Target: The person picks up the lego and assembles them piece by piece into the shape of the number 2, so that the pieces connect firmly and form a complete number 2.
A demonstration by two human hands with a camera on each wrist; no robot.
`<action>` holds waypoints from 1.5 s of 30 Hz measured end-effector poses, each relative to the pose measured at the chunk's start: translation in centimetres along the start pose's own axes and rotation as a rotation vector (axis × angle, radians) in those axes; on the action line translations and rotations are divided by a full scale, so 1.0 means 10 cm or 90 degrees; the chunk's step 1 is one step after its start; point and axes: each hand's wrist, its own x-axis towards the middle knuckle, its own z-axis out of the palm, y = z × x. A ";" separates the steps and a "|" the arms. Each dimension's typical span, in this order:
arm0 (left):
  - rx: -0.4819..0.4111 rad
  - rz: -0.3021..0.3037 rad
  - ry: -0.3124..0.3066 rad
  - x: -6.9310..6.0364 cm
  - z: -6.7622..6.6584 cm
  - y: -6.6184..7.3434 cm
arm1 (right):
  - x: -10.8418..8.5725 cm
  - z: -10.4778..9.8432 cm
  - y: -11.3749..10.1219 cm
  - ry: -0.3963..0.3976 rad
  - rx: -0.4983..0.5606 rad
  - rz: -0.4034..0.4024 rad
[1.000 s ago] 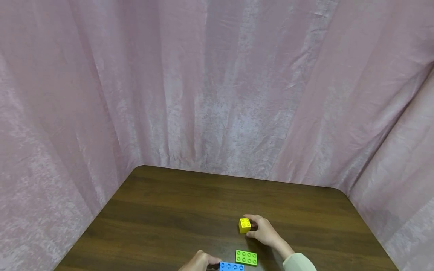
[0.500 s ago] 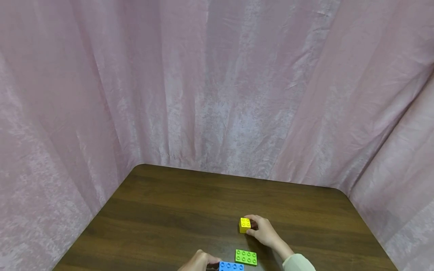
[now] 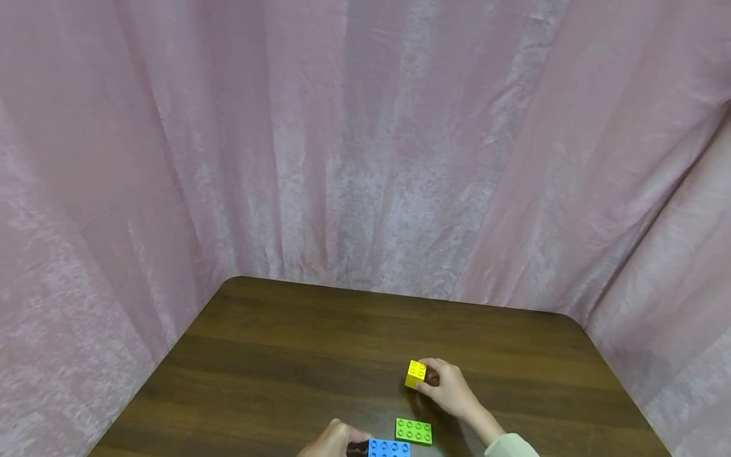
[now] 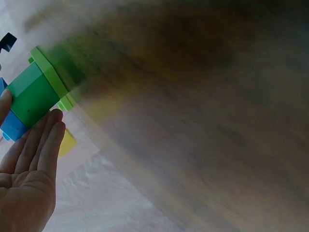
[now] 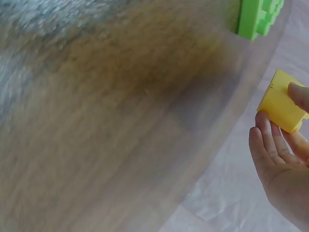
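Note:
My right hand [image 3: 451,390] pinches a yellow building brick [image 3: 415,374] between thumb and fingers, slightly tilted, its studs facing up. The right wrist view shows the yellow brick [image 5: 281,104] from its side. My left hand [image 3: 334,439], at the bottom of the head view, holds a blue brick [image 3: 389,448]. In the left wrist view, thumb and fingers lie on either side of a dark green brick [image 4: 35,94] joined to the blue brick [image 4: 13,126]. A light green brick [image 3: 414,431] lies on the table just beyond the blue one; whether they touch is unclear.
The brown wooden table [image 3: 274,368] has rounded far corners. Pink velvety curtains [image 3: 365,146] hang behind it and at both sides. A small dark blue piece [image 4: 7,42] shows at the left wrist view's edge, its kind unclear.
The yellow brick has risen and tilted a little in my right hand, which has moved slightly right and away. My left hand and the blue brick stay nearly in place.

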 end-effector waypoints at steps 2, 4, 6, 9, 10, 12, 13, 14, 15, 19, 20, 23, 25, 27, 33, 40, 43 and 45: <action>-0.014 -0.009 -0.002 0.00 0.00 0.01 | -0.01 -0.04 -0.03 0.005 0.008 -0.007; -0.021 -0.011 -0.003 0.00 -0.01 0.02 | -0.03 -0.08 -0.07 0.008 0.018 -0.013; -0.008 -0.003 -0.001 0.00 -0.01 0.02 | -0.05 -0.12 -0.10 0.011 0.023 -0.021; 0.023 0.009 0.001 0.01 -0.01 0.00 | -0.09 -0.17 -0.14 0.020 0.020 -0.037; 0.041 0.018 0.004 0.02 -0.02 0.00 | -0.11 -0.18 -0.16 0.024 0.018 -0.046; 0.040 0.018 -0.001 0.03 -0.03 0.00 | -0.15 -0.21 -0.19 0.034 0.019 -0.072; 0.039 0.016 -0.001 0.03 -0.03 0.00 | -0.18 -0.22 -0.20 0.038 0.020 -0.090; 0.033 0.010 -0.002 0.04 -0.04 0.00 | -0.20 -0.22 -0.21 0.043 0.021 -0.108; 0.020 0.004 -0.005 0.04 -0.04 0.00 | -0.23 -0.23 -0.23 0.048 0.023 -0.125; -0.060 -0.026 -0.018 0.04 -0.05 0.01 | -0.36 -0.26 -0.32 0.046 0.036 -0.185; -0.072 -0.028 -0.021 0.03 -0.05 0.01 | -0.39 -0.27 -0.35 0.042 0.038 -0.194; -0.061 -0.031 -0.020 0.03 -0.05 0.02 | -0.50 -0.29 -0.43 0.024 0.053 -0.214; -0.043 -0.035 -0.020 0.02 -0.06 0.02 | -0.57 -0.30 -0.48 0.006 0.075 -0.223; -0.031 -0.040 -0.022 0.02 -0.06 0.02 | -0.62 -0.30 -0.50 -0.008 0.092 -0.240; -0.058 -0.081 -0.044 0.02 -0.07 0.03 | -0.72 -0.25 -0.50 -0.059 0.135 -0.276; -0.083 -0.122 -0.055 0.02 -0.06 0.03 | -0.80 -0.25 -0.53 -0.142 0.179 -0.141; -0.053 -0.116 -0.048 0.02 -0.05 0.04 | -0.83 -0.25 -0.53 -0.160 0.188 -0.108; -0.043 -0.124 -0.045 0.01 -0.05 0.04 | -0.84 -0.23 -0.53 -0.167 0.194 -0.103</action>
